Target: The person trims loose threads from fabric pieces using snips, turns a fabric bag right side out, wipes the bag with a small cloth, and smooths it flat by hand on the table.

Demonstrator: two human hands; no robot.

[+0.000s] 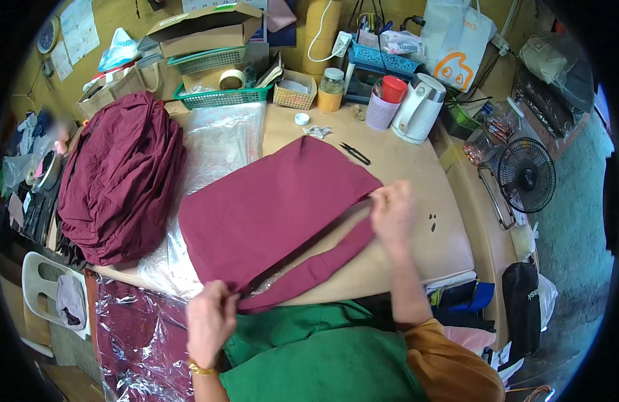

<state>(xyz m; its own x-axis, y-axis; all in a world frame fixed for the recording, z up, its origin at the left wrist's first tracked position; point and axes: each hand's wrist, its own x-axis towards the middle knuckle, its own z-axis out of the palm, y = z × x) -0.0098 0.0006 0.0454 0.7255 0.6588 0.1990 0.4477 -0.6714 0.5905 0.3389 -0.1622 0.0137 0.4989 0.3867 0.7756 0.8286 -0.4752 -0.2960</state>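
Observation:
A maroon cloth piece [276, 201], flat and roughly rectangular, lies across the table in front of me. A narrow maroon strap [316, 268] loops along its near side, with a gap between the two. My left hand [214, 318] is closed, pinching the cloth at its near left corner. At the right corner, where cloth and strap come together, my right hand [394, 213] is closed on the fabric and slightly blurred. Thread snips [355, 153] rest on the table just beyond the cloth's right side.
A large maroon fabric heap [121, 177] sits at left beside clear plastic sheets [219, 137]. Along the back stand a green basket [222, 98], a jar [331, 87], a lilac cup [381, 110] and a white kettle [420, 110]. A black fan [526, 174] is at right.

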